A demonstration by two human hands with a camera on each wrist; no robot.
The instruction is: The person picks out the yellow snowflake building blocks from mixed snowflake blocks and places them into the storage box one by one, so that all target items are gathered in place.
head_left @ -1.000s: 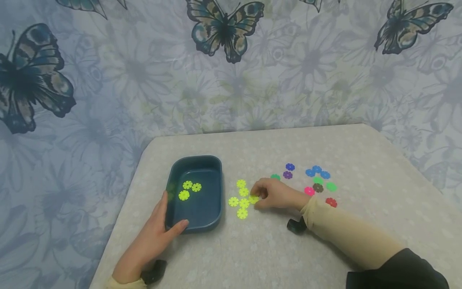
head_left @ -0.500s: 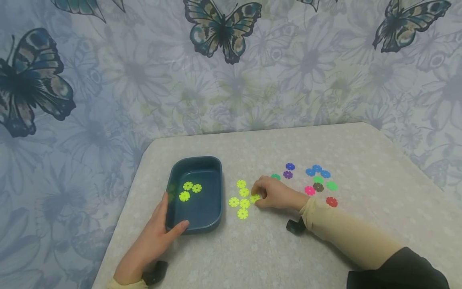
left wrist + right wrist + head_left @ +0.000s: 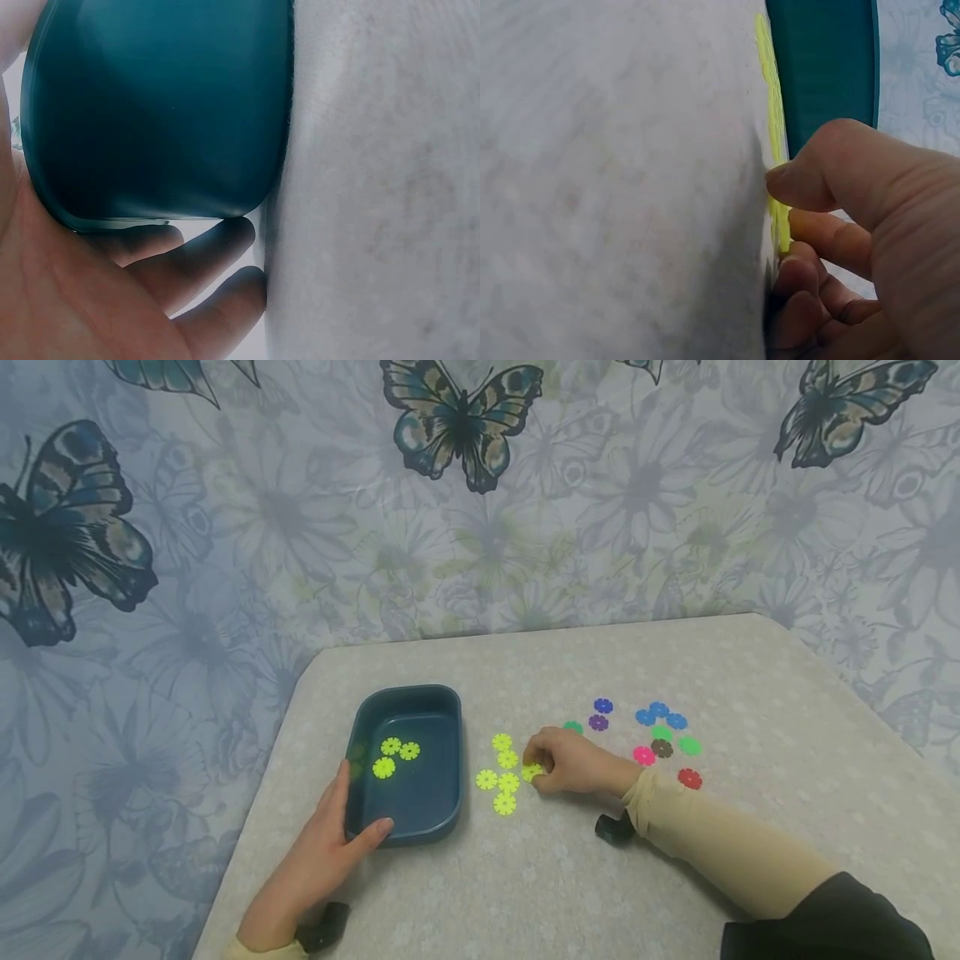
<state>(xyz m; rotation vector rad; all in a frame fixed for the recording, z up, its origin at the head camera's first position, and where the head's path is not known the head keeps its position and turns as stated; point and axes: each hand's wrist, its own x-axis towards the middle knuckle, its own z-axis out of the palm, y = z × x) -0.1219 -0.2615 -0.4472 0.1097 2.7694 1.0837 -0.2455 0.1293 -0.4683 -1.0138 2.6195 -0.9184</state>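
So the right hand (image 3: 573, 762) has its fingertips curled, pinching a yellow disc (image 3: 532, 771) on the table (image 3: 750, 677), other yellow discs (image 3: 501, 781) just beyond. Left hand (image 3: 322, 852) cups the blue tray's (image 3: 442, 697) near corner, fingers relaxed.

I can read no writing, labels, brands, numbers or signs in any of my views; the wall covering (image 3: 480, 510) carries only butterfly and flower patterns, and the tray (image 3: 405, 827) and plastic discs (image 3: 504, 781) are unmarked.
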